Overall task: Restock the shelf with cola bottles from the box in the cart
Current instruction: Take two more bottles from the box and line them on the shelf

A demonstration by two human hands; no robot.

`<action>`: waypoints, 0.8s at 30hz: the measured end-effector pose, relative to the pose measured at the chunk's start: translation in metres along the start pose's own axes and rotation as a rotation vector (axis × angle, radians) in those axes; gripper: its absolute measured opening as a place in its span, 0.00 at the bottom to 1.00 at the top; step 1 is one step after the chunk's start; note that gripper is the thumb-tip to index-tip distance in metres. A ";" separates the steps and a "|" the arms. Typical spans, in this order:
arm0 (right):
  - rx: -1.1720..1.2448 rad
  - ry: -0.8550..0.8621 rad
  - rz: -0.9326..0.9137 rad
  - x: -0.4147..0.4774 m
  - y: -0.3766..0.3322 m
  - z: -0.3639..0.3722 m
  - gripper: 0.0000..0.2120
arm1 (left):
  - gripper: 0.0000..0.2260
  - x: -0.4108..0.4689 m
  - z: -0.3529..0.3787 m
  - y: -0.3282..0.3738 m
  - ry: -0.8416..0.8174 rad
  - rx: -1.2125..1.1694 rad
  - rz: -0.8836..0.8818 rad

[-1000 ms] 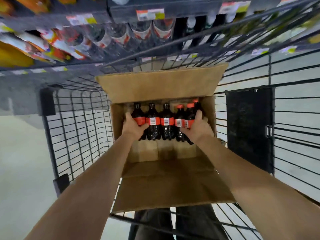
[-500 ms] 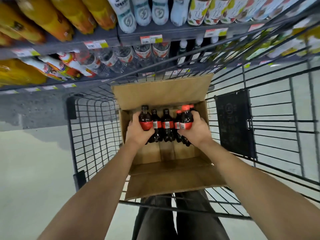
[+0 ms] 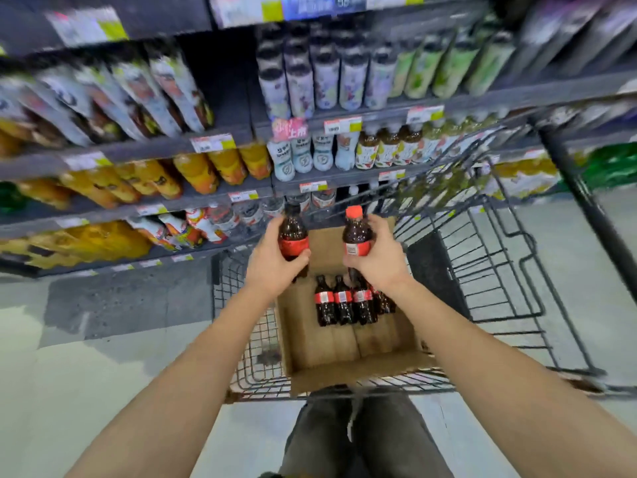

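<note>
Cardboard box [image 3: 344, 343] holds four cola bottles [image 3: 348, 301]; above it, left hand [image 3: 272, 267] grips a black-capped bottle [image 3: 292, 236], right hand [image 3: 377, 260] grips a red-capped bottle [image 3: 356, 234]

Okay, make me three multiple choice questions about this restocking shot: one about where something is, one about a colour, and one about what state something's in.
1. Where is the cardboard box?
A. On a shelf
B. In the cart
C. On the floor

2. What colour is the cap on the bottle in the right hand?
A. Red
B. Green
C. White

3. What is the left hand doing?
A. Hanging open
B. Pushing the cart
C. Gripping a cola bottle

Answers: 1 B, wire cart walls surround the box. 2 A, the right-hand bottle has a red cap. 3 C, fingers wrap the bottle.
</note>
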State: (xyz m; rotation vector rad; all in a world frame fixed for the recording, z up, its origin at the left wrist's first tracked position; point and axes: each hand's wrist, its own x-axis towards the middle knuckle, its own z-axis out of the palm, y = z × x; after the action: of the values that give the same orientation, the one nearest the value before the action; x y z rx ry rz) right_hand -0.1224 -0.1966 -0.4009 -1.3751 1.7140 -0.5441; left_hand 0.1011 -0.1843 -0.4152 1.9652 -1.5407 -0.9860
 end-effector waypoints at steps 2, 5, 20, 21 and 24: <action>-0.029 0.005 -0.038 -0.013 -0.026 -0.017 0.39 | 0.36 -0.009 -0.028 0.020 0.054 0.010 0.078; -0.052 0.034 -0.126 -0.032 -0.063 -0.036 0.39 | 0.36 -0.028 -0.066 0.045 0.124 0.021 0.176; 0.029 0.081 -0.519 -0.191 -0.197 -0.057 0.39 | 0.36 -0.204 -0.215 0.107 0.441 -0.068 0.322; 0.030 0.073 -0.531 -0.201 -0.210 -0.054 0.40 | 0.36 -0.215 -0.228 0.106 0.462 -0.063 0.320; 0.031 0.054 -0.572 -0.226 -0.252 -0.037 0.39 | 0.37 -0.248 -0.271 0.104 0.514 -0.039 0.309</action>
State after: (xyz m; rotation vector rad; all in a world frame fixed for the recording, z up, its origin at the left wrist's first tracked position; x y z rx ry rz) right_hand -0.0016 -0.0665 -0.1101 -1.8473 1.3298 -0.9219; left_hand 0.2122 0.0044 -0.1025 1.7051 -1.4450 -0.3432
